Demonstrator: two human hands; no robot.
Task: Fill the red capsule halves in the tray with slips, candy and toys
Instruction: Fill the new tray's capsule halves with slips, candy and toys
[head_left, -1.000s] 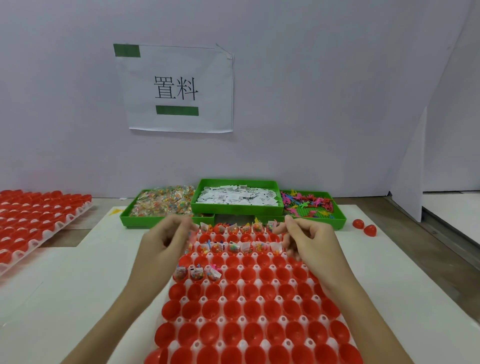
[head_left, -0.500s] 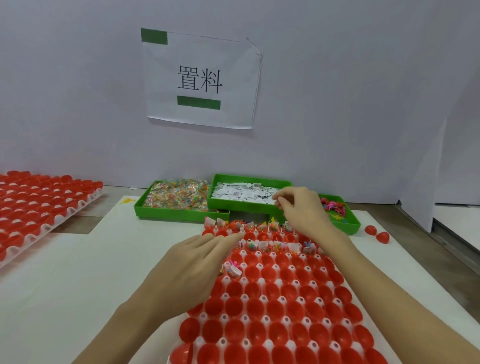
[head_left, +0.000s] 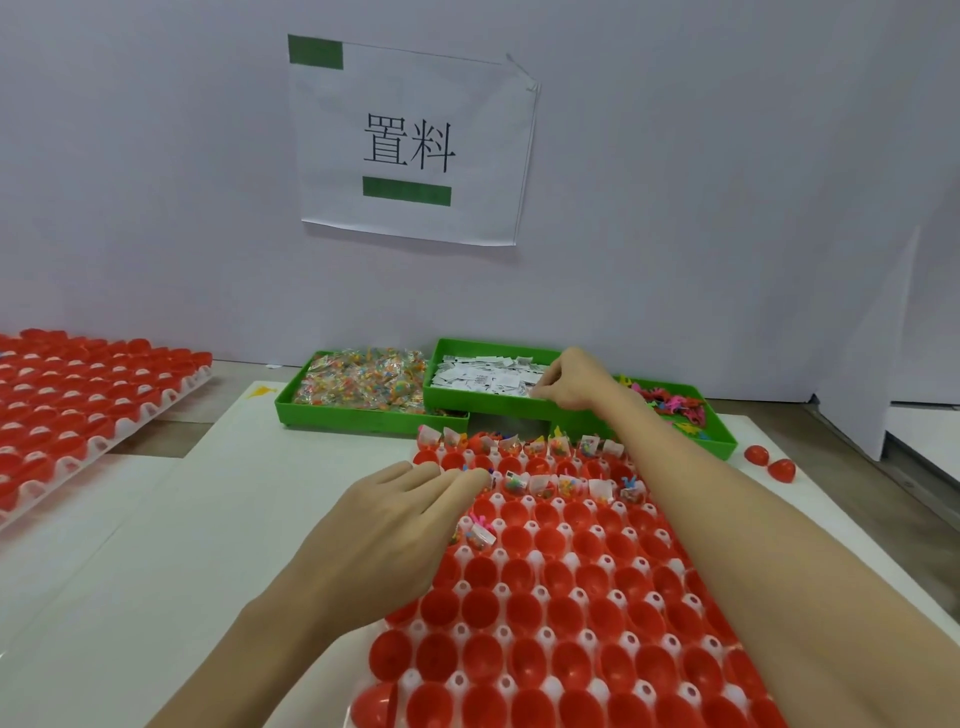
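Head view: red capsule halves (head_left: 545, 618) mostly empty, far rows filled.

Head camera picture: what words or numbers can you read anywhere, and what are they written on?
"置料": two large black characters on the white paper sign taped to the wall, with plain green bars above and below them.
White slips in the middle green bin: they carry dark print, too small to read.
Candy wrappers in the left bin: no print can be made out.
Nothing else shows any text.
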